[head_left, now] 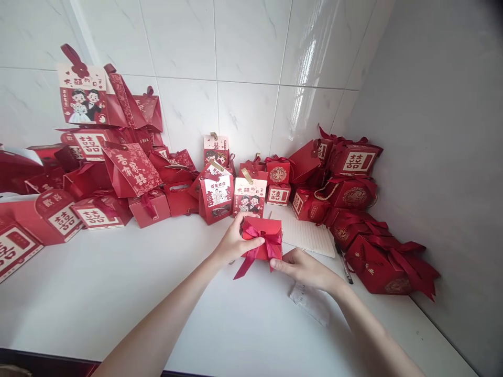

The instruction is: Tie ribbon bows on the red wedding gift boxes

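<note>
A small red gift box [251, 252] is held above the white table, with a dark red satin ribbon [271, 239] tied in a bow across its front. My left hand [231, 242] grips the box from the left, its thumb pressed on the bow and its fingers around the upper edge. At the lower right corner, my right hand [301, 267] closes on the box, thumb in front beside a hanging ribbon tail; its other fingers are partly hidden. One longer ribbon tail hangs down at the lower left. Under my right hand lies a crumpled, clear-whitish packet [309, 303].
Red gift boxes [101, 213] are stacked at the left, others [217, 193] stand by the tiled wall, and more [377, 264] line the right side. A lined notebook [308, 230] lies behind my right hand, with a pen [346, 266] on its right.
</note>
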A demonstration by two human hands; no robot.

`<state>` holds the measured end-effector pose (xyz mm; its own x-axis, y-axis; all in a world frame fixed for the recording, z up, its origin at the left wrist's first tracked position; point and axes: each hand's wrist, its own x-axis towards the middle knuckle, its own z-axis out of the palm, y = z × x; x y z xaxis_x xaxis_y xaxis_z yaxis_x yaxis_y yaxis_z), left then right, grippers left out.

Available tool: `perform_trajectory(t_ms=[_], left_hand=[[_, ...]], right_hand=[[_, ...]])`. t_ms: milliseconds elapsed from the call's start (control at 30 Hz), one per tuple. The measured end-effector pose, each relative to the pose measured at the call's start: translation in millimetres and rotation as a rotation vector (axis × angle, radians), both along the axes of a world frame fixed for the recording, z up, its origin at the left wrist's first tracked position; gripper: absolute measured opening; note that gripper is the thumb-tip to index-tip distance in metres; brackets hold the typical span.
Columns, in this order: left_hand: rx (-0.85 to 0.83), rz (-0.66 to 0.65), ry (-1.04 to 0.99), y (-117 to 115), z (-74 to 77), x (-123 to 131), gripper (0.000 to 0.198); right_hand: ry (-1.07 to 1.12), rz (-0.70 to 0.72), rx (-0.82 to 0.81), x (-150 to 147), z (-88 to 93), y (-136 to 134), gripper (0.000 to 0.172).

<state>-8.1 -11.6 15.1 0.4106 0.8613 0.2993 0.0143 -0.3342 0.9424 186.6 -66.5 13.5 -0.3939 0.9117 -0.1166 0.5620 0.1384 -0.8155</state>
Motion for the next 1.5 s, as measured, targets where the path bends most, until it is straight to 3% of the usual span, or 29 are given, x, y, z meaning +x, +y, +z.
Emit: perform_trajectory(t_ms=[200,367,533,933,1100,1200,1300,1500], left_hand=[[-0.049,0.093,-0.038,5,-1.2,1,0.047],[-0.051,0.118,-0.019,6,-1.6,1,0.044],[-0.041,0.157,0.037,2,0.7,2,0.046],[-0.001,0.154,0.077,-2,7.1,6,0.042],[-0.043,0.156,0.060,-3,6.2,6,0.043],[-0.007,0.160,0.040,-2,2.9,8,0.044],[0.027,0.195,0.038,-1,0.4,10,0.043],[0.031,0.196,0.023,-2,-3.3,12,0.043]], right_hand=[[0.135,-0.120,0.104,-18,-15.0,0,0.048],[0.222,-0.072,0.128,-32,-24.0,-1,0.042],[0.208,-0.004,0.080,-25,-16.1,0,0.035],[0.190,0.060,-0.116,-15,0.9,-6,0.035],[0.053,0.300,-0.320,-20,8.4,-15,0.020],[0.093,0.404,-0.544,-33,6.7,-23,0.040],[0.274,0.289,-0.588,-47,-3.5,-26,0.046],[0.518,-0.160,-0.587,-66,-24.3,-19,0.036]])
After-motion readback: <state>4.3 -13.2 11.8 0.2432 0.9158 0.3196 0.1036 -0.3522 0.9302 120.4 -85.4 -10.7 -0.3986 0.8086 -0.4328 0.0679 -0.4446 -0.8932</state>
